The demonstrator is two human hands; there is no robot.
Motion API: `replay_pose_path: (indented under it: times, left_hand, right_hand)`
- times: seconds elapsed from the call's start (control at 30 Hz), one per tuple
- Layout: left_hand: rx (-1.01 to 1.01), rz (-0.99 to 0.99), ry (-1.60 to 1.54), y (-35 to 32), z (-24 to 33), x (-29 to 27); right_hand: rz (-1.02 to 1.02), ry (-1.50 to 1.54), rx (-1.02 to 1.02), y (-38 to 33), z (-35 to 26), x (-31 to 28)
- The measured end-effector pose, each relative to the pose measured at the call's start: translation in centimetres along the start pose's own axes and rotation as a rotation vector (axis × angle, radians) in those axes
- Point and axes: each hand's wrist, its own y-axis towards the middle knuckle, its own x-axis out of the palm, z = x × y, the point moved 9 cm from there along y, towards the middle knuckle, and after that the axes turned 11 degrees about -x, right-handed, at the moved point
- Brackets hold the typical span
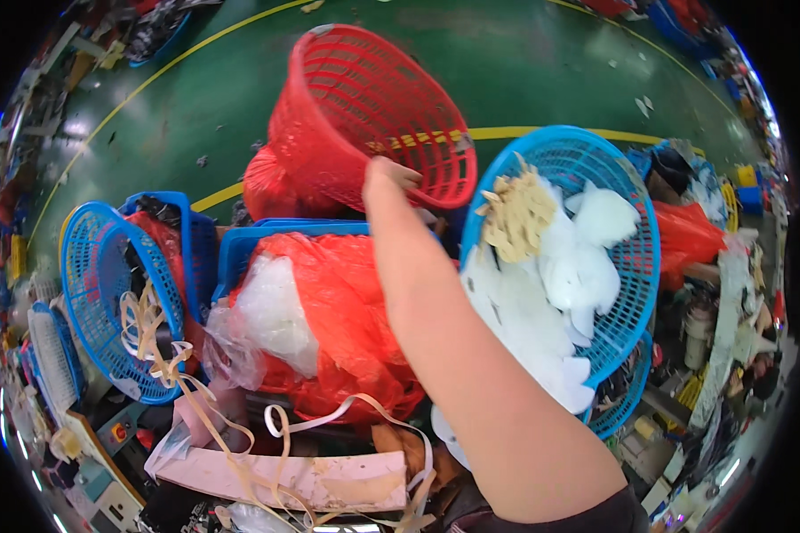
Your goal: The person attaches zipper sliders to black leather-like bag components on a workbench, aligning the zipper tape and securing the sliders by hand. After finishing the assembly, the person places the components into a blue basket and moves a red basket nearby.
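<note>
My right arm stretches forward from the lower right, and my right hand (393,172) is closed on the near rim of a red plastic basket (371,115). The basket is tilted, its slatted inside showing and its mouth turned to the right and toward me. Part of my fingers is hidden at the rim. Just right of my forearm, a blue basket (627,293) holds white foam-like pieces (560,275) and a bundle of beige strips (517,213). My left hand is out of sight.
Left of my arm, a blue crate (240,240) holds red plastic bags (351,311) and a clear bag (276,306). Farther left stands another blue basket (84,266). Pale strips (280,426) tangle over a pink board (329,480) nearby. Yellow lines (507,132) mark the green floor.
</note>
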Motion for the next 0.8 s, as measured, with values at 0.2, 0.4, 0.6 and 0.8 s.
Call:
replay_pose_path:
  times: [0.2,0.4,0.6,0.8]
  left_hand:
    - [0.07,0.086,0.04,-1.4,-1.8,2.3]
    - [0.066,0.209,0.06,-4.1,-5.0,5.9]
    - [-0.056,0.373,0.015,-4.3,-4.6,5.4]
    - [-0.038,0.318,-0.307,-3.8,-5.5,3.6]
  right_hand:
    - [-0.495,0.509,-0.621,-14.2,-9.4,-1.5]
    - [-1.015,0.771,-1.167,-25.9,-6.4,-25.4]
    - [-0.722,0.088,-1.167,-14.5,18.4,-54.9]
    - [-0.656,-0.598,-0.491,2.6,50.9,-71.4]
